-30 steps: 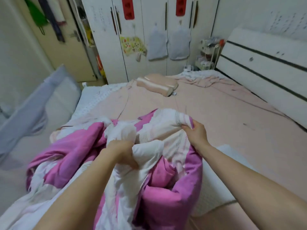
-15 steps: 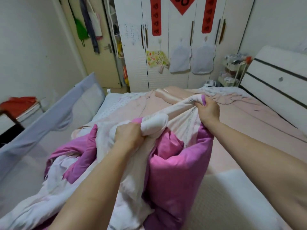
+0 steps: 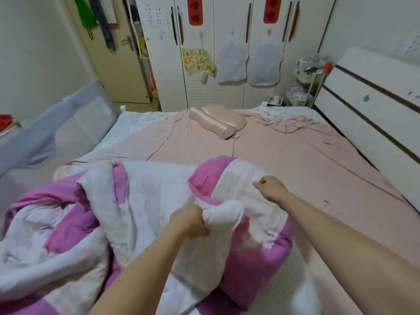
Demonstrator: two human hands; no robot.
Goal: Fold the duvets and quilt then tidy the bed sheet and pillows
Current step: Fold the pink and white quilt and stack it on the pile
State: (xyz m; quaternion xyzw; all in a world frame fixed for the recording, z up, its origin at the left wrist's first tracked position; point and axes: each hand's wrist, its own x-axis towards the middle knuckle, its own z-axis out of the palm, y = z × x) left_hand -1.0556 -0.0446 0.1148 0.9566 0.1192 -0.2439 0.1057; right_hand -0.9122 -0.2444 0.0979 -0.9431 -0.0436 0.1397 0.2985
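Head view, nearest first: the pink-and-white duvet [image 3: 141, 214] lies bunched and unfolded across the near left part of the bed, so the folding looks barely begun. The left hand [image 3: 189, 220] is clenched round a white wad of its edge, and the right hand [image 3: 271, 187], a little farther out, has its fingers curled at the fabric near the pink corner; blur hides whether it truly pinches the cloth. By my reading, the person is hunting for corners to spread the duvet flat before the first fold. No other duvet or quilt can be told apart in this heap. Beyond, the pink bed sheet [image 3: 284, 160] is creased and rucked up near the far corner, and one pink pillow [image 3: 218, 121] lies askew at mid-bed; both are untouched. A grey bed rail [image 3: 52, 128] hems in the left side, the headboard [image 3: 372, 110] the right, and the wardrobe [image 3: 227, 42] stands past the bed.
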